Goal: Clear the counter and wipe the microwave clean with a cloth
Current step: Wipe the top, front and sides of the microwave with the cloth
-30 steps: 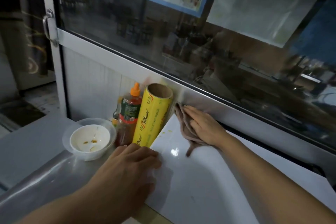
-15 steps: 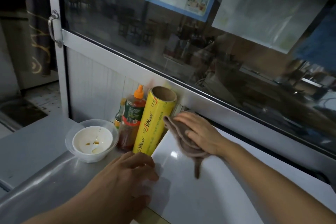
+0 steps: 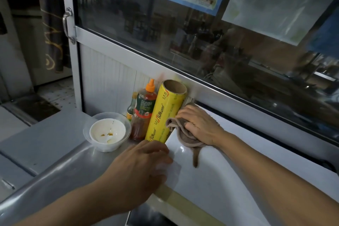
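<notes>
The white microwave top fills the lower right. My right hand lies on a bunched brown cloth at the microwave's rear left corner, fingers curled over it, with a tail of cloth trailing toward me. The cloth's left edge touches a yellow cling-wrap roll standing beside the microwave. My left hand rests with relaxed fingers on the microwave's front left corner and holds nothing.
On the steel counter left of the microwave stand a red sauce bottle, a smaller bottle behind it, and a used white bowl nested in a clear one. A glass window rises right behind.
My right hand has dragged the cloth left and toward me along the microwave's edge, up against the yellow roll, and the cloth has bunched up. My left hand has stayed on the corner.
</notes>
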`<state>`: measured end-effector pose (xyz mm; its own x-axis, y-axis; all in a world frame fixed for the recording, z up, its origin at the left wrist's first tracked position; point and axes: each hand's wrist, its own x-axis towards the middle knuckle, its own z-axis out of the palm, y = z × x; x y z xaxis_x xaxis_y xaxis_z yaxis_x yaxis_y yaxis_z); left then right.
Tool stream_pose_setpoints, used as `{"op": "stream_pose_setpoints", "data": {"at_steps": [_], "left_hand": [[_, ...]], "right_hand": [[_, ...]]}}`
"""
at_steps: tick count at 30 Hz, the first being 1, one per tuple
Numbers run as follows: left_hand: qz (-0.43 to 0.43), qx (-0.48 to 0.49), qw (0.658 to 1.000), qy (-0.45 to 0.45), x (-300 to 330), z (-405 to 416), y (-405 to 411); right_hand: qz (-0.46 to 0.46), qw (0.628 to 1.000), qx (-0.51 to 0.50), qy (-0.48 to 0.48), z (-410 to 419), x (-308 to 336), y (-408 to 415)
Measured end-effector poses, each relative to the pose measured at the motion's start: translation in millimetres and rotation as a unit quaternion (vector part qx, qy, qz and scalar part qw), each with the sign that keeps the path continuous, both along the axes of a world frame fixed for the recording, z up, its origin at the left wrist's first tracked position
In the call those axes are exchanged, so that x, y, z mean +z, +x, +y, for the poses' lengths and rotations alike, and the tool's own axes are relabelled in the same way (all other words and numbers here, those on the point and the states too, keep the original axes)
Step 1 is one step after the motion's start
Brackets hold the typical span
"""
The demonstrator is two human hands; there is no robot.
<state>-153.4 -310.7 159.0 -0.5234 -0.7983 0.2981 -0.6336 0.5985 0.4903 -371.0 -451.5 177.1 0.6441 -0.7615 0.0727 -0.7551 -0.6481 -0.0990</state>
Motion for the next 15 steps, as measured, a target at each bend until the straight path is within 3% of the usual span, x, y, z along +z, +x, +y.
{"op": "stream_pose_setpoints", "data": {"at_steps": [9,12,15], "left_hand": [[0.054,0.038,0.998,0.024,-4,42,25],[0.058,0.034,0.997,0.034,-5,40,30],[0.057,0.032,0.997,0.038,-8,37,35]], "right_hand": [[-0.021,0.997,0.072,0.001,106,-13,42],[-0.002,0.996,0.085,0.012,95,-16,33],[0.004,1.000,0.011,0.010,63,-16,19]]}}
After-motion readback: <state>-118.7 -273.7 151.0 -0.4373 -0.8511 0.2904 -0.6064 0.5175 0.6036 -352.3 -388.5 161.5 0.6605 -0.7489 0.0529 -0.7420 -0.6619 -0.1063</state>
